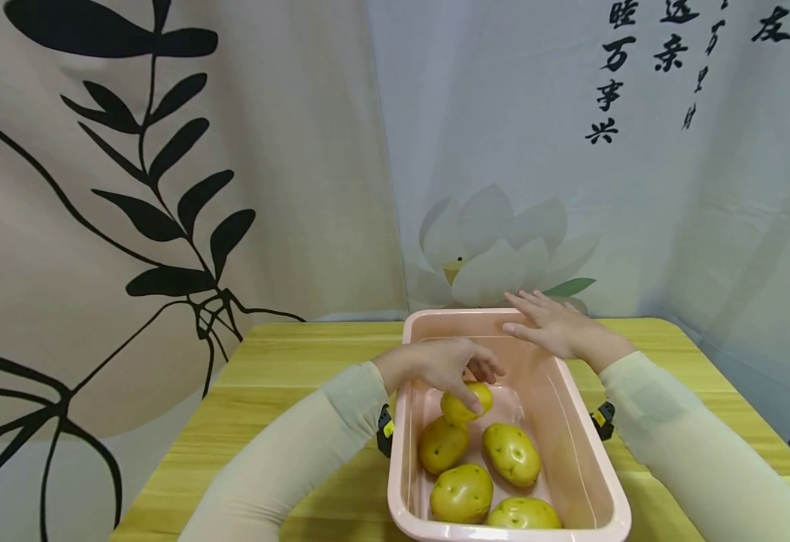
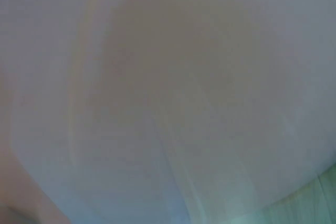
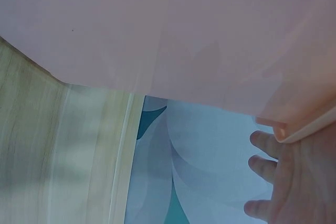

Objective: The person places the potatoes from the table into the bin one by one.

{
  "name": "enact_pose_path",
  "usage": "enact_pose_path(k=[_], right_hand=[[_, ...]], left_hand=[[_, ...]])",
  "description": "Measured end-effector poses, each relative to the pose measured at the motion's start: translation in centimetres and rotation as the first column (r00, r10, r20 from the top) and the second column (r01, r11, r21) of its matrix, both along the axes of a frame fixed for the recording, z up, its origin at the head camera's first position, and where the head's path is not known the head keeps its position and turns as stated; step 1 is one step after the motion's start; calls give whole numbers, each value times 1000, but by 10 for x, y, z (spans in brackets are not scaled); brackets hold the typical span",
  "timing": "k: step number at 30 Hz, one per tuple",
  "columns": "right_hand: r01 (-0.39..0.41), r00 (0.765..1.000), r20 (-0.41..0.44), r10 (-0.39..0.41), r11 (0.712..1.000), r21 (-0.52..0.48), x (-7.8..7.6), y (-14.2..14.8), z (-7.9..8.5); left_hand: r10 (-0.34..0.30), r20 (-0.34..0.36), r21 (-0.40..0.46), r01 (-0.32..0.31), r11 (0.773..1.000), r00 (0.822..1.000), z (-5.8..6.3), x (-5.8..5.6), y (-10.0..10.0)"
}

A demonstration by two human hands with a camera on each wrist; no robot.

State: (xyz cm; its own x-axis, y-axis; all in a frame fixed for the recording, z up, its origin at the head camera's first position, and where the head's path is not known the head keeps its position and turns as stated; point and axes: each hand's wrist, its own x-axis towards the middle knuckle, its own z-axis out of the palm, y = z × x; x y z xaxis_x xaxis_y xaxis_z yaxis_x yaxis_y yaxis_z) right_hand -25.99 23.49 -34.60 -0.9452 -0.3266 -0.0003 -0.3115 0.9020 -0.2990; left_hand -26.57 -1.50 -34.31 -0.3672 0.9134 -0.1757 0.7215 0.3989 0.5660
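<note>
A deep pink plastic bin [image 1: 587, 467] stands on the table with several yellow potatoes inside, among them one potato [image 1: 511, 454] at the right and another [image 1: 461, 493] near the front. My left hand [image 1: 445, 365] reaches in over the left wall. Its thumb lies across the rearmost potato [image 1: 454, 406], and its bent fingers are just above and behind it; whether they grip it is unclear. My right hand [image 1: 557, 327] rests at the bin's far right corner, fingers fairly straight over the rim. In the right wrist view fingertips [image 3: 261, 167] extend past the rim.
The yellow wood-grain table [image 1: 327, 354] extends on both sides of the bin. Behind it hangs a printed curtain [image 1: 314, 188]. A dim, blurred bin wall [image 2: 173, 77] fills most of the left wrist view.
</note>
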Motion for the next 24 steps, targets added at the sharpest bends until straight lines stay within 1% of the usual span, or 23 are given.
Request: enact_pose_path(k=[2, 5, 17, 24], right_hand=[[1, 1000, 2, -1, 1000, 1, 0, 0, 0], [4, 1000, 4, -4, 1000, 2, 0, -1, 0], [0, 1000, -9, 0, 1000, 10, -1, -2, 0], [4, 1000, -14, -4, 1000, 28, -2, -1, 0]], left_hand=[[7, 45, 9, -8, 1000, 999, 0, 0, 0], [19, 58, 12, -20, 1000, 998, 0, 0, -1], [39, 32, 49, -41, 998, 999, 2, 0, -4], [32, 12, 90, -33, 995, 999, 0, -2, -4]])
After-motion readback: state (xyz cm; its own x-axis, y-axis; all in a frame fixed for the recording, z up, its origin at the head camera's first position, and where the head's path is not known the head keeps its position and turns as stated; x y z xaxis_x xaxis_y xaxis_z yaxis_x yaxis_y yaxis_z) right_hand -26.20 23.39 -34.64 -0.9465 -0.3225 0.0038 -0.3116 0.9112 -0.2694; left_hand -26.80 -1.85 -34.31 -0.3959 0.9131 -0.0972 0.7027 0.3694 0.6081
